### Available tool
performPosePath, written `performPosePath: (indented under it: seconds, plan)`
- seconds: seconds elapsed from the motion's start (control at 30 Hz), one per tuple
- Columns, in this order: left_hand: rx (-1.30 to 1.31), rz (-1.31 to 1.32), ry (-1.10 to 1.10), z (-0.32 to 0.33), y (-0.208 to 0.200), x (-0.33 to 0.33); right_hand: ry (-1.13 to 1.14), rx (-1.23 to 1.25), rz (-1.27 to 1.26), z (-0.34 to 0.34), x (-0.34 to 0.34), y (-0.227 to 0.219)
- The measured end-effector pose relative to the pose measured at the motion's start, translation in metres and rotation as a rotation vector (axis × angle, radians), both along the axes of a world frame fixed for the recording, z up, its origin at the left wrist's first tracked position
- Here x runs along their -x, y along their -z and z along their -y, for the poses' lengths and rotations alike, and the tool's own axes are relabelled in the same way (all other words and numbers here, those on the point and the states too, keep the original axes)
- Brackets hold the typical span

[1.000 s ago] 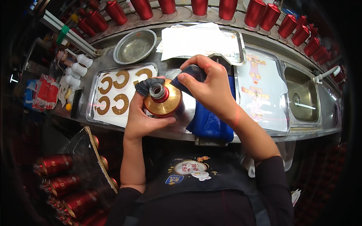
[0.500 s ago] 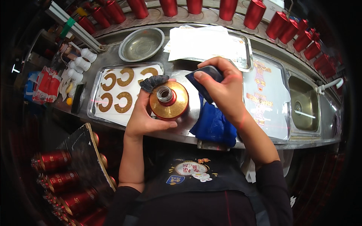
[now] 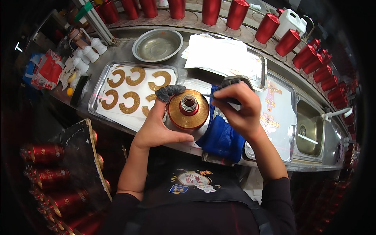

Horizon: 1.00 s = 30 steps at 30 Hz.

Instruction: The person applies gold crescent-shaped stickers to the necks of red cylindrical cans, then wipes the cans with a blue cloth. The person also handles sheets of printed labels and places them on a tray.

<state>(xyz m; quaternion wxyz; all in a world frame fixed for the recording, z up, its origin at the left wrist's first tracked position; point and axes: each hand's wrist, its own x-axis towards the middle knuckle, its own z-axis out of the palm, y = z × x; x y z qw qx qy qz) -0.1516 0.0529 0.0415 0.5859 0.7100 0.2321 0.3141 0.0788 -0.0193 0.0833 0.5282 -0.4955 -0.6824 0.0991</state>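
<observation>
Head view: left hand (image 3: pixel 156 131) curls wide round the gold-topped red bottle (image 3: pixel 197 119); right hand (image 3: pixel 246 111) pinches a dark piece (image 3: pixel 235 101), mostly hidden, just beside it, over blue cloth (image 3: pixel 224 138). Looks like bottle-side handwork; next move calls for steady hold. Red bottles (image 3: pixel 211 11) line the far conveyor.

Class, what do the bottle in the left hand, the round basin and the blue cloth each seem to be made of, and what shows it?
Bottle: probably glass, since the threaded neck gleams clear; its gold shoulder looks metallic, perhaps foil or paint.
Basin: likely steel, dull grey with soft reflections.
Cloth: seemingly fabric, judging by its creases.
</observation>
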Motion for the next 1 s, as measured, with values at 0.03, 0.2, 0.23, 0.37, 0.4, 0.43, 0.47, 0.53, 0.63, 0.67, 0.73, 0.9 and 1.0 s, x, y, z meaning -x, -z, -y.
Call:
performPosePath:
  seconds: [0.03,0.2,0.23,0.37,0.4,0.43,0.47,0.53,0.63,0.67,0.73,0.9,1.0]
  plan:
    - [-0.009,-0.020,-0.044,0.003,0.001,0.000,-0.068,-0.048,0.061,0.004,-0.001,-0.004]
    - [0.122,-0.005,-0.049,0.006,0.001,-0.001,-0.237,-0.181,0.291,0.013,0.005,-0.012]
    - [0.111,-0.002,-0.051,0.006,0.001,-0.003,-0.230,-0.195,0.277,0.015,0.008,-0.012]
    - [0.012,-0.006,-0.146,0.012,0.003,-0.008,-0.208,-0.142,0.274,0.022,0.023,-0.010]
    - [-0.020,-0.024,-0.169,0.014,0.004,-0.009,-0.215,-0.157,0.278,0.025,0.025,-0.010]
    - [0.014,0.011,-0.185,0.015,0.005,-0.011,-0.177,-0.152,0.277,0.026,0.028,-0.010]
    - [-0.055,-0.012,-0.205,0.017,0.005,-0.012,-0.144,-0.168,0.280,0.028,0.029,-0.011]
    - [-0.144,-0.044,-0.257,0.024,0.006,-0.015,-0.107,-0.200,0.302,0.030,0.034,-0.012]
    - [-0.359,-0.007,-0.376,0.033,0.008,-0.021,-0.146,-0.208,0.368,0.031,0.040,-0.012]
    - [-0.428,-0.022,-0.417,0.035,0.009,-0.023,-0.117,-0.215,0.336,0.032,0.041,-0.012]
    - [-0.479,-0.019,-0.489,0.041,0.010,-0.025,-0.079,-0.239,0.308,0.034,0.043,-0.013]
    - [-0.543,-0.078,-0.653,0.054,0.018,-0.034,-0.153,-0.242,0.307,0.038,0.053,-0.013]
    - [-0.590,-0.090,-0.693,0.056,0.027,-0.037,0.023,-0.198,0.354,0.039,0.058,-0.014]
